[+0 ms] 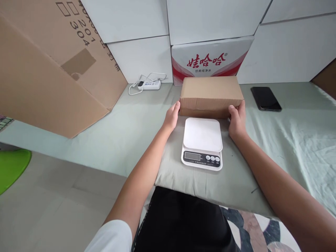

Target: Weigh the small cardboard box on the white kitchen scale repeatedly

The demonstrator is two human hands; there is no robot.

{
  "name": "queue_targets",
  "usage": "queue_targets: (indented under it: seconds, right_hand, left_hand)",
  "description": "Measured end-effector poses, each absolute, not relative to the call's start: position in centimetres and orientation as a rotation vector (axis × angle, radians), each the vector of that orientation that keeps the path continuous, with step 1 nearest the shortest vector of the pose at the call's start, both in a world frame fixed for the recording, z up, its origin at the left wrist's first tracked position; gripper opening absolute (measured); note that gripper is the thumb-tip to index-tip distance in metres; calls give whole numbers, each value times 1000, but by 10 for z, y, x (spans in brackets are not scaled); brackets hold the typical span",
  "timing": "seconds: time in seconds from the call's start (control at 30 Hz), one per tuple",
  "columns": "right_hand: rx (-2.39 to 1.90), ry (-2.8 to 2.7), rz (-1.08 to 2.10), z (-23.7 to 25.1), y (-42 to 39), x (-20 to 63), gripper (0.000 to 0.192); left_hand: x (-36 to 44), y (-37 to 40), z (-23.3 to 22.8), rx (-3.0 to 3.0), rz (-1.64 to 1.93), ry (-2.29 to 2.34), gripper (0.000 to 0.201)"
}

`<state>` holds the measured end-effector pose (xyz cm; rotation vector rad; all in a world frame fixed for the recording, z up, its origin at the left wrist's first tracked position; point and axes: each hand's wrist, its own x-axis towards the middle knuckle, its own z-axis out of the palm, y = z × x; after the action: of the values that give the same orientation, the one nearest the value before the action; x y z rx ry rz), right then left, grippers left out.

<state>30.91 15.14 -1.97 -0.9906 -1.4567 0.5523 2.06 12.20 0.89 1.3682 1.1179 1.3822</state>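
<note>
A closed brown cardboard box point(210, 89) rests on the cloth-covered table, just behind a white kitchen scale point(202, 143). My left hand point(172, 116) is at the box's left end, thumb up and fingers partly hidden behind its edge. At the right end my right hand point(237, 119) grips the front corner, with the thumb on the front face and fingers round the side. Nothing lies on the scale's flat platform; its buttons and small grey display face me.
Behind stands a white and red carton point(210, 59) among white boxes point(141, 56). A large cardboard carton point(60, 77) is at left. A white device with a cable point(149, 84) lies back left; a black phone point(266, 98) lies at right. The table's cloth point(110, 150) is pale green.
</note>
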Motion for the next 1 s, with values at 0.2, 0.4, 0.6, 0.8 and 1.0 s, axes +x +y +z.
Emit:
queue_targets:
  seconds: [0.2, 0.4, 0.6, 0.8, 1.0]
  right_hand:
    - [-931, -1401, 550, 6, 142, 299, 93]
    - [-892, -1467, 500, 38, 88, 304, 94]
    - [-858, -1588, 433, 20, 21, 332, 101]
    - [-915, -1539, 398, -5, 7, 336, 102]
    - [-945, -1522, 448, -8, 10, 332, 103]
  left_hand:
    - [21, 118, 18, 1376, 1458, 1135, 87]
    - [13, 60, 47, 1470, 1553, 1100, 84]
    - [16, -17, 37, 1484, 1534, 1003, 81]
    - [19, -30, 23, 1516, 1495, 1006, 79]
    - [17, -30, 21, 1473, 1481, 1057, 84]
